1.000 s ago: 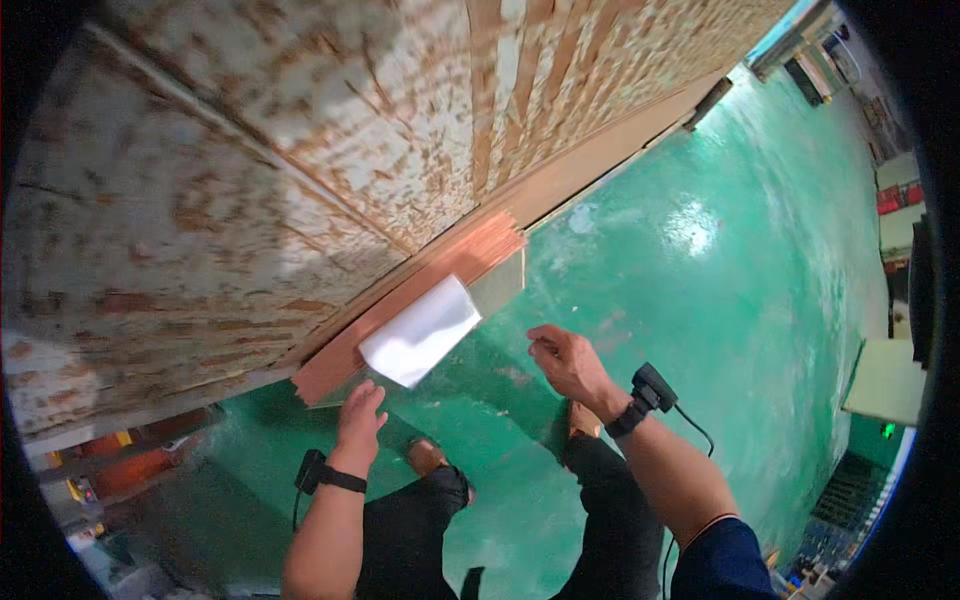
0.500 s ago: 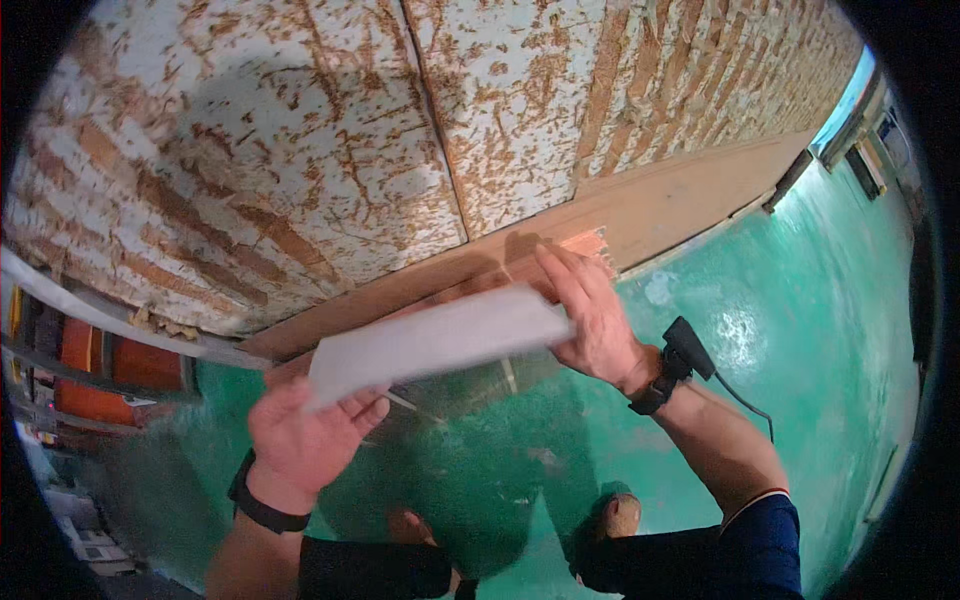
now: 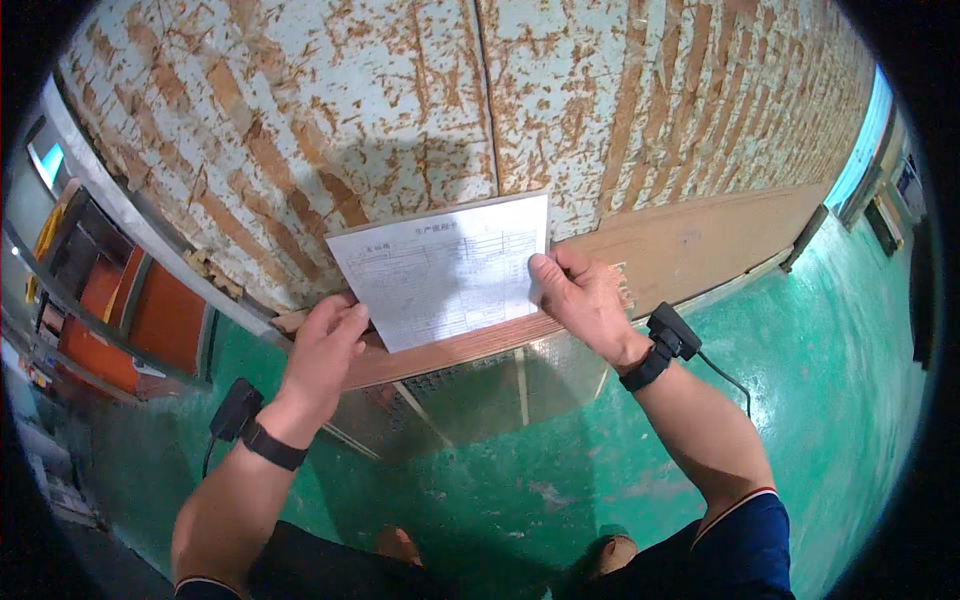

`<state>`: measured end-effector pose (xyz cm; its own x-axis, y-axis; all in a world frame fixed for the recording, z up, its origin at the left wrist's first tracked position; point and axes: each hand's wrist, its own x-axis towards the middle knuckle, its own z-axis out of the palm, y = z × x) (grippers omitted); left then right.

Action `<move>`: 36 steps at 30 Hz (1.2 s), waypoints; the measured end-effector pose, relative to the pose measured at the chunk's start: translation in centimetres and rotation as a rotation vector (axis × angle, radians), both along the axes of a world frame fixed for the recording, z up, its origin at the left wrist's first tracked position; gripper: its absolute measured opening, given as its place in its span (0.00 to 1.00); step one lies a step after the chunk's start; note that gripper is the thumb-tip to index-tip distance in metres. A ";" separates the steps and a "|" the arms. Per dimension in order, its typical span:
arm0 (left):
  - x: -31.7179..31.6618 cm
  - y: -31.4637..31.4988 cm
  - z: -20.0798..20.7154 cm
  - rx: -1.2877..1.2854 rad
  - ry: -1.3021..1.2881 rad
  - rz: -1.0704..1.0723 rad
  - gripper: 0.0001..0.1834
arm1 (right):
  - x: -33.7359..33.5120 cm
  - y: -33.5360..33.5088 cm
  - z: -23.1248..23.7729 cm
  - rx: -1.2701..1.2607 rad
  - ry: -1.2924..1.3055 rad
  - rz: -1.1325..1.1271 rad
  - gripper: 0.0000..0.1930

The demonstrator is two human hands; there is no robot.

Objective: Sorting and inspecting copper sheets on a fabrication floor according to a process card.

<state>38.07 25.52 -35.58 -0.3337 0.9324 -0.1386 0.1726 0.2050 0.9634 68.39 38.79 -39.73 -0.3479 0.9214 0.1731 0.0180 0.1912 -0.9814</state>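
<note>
Green floor (image 3: 680,480), scuffed panel (image 3: 560,90) up front. Sheet (image 3: 450,270) is between both hands — left hand (image 3: 322,360) pinching its lower left edge, right hand (image 3: 595,310) clamped on the right. Probably light, bendy, easily creased — grab the side edges.

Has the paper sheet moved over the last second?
Yes, upward: the paper sheet was below the lower edge of the patchy panel and now overlaps it.
</note>
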 end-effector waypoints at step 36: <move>-0.7 3.2 -5.6 0.042 -0.116 -0.010 0.16 | -2.8 0.0 -1.7 -0.063 -0.103 -0.170 0.21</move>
<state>37.38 28.69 -41.18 -0.3086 0.9414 -0.1362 0.0610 0.1625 0.9848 65.61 38.75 -41.47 -0.1994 0.9763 0.0845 0.1456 0.1148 -0.9827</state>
